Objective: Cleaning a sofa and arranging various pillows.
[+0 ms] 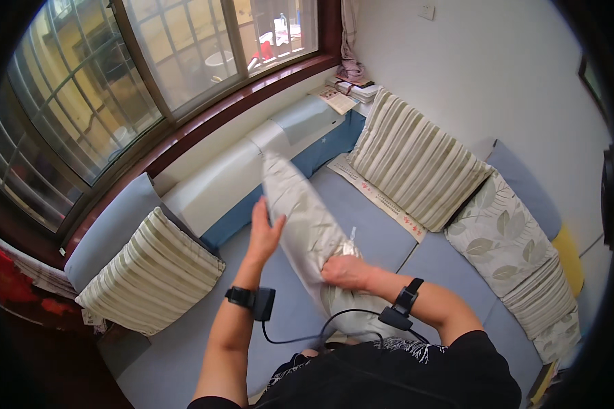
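You have a long pale grey pillow [307, 225] with a faint leaf print standing on end in front of you, its lower end down by your lap at the near edge of the blue-grey sofa seat [382, 235] and its upper end leaning away toward the white padded ledge [232, 174] under the window [116, 75]. Your right hand [346, 271] is closed over the pillow's lower middle, fingers curled into the fabric and bunching it. Your left hand [262, 228] is open, fingers straight and together, its palm lying flat against the pillow's left side just above the middle; it presses rather than grips. Each wrist carries a black band with a small black box, and a black cable [320, 327] loops between them across your lap.

At the seat's left edge a striped cushion [150, 276] leans against a plain blue-grey one [109, 228], well apart from your left hand. Along the seat's far edge, against the white wall, stand another striped cushion [413, 163] and a leaf-print cushion [501, 235] just beside it. Books [351, 92] lie stacked in the far corner of the ledge.
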Tool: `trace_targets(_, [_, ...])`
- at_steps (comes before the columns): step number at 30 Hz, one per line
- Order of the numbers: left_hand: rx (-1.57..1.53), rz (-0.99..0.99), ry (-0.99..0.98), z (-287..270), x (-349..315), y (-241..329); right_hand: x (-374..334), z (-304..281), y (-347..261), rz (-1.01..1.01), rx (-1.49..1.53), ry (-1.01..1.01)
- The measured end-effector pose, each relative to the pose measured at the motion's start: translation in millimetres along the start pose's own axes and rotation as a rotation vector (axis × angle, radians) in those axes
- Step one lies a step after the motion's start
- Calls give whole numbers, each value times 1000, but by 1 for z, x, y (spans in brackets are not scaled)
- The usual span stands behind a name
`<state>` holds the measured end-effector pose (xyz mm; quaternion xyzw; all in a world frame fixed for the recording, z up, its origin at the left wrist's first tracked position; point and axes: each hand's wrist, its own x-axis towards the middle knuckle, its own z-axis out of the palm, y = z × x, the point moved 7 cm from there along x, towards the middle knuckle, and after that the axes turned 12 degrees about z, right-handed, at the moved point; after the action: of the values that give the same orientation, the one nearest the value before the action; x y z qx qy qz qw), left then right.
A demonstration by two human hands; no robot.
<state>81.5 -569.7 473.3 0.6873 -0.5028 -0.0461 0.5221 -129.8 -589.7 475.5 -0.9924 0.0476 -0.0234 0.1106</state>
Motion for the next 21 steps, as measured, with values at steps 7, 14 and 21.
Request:
trace_targets(7, [563, -141, -275, 4, -5, -49, -53, 31, -21, 101, -9, -139])
trace_targets(14, [517, 144, -280, 1, -6, -66, -173, -19, 75, 944, 142, 2])
trace_targets(21, [566, 163, -440, 17, 17, -98, -270, 23, 48, 1147, 294, -37])
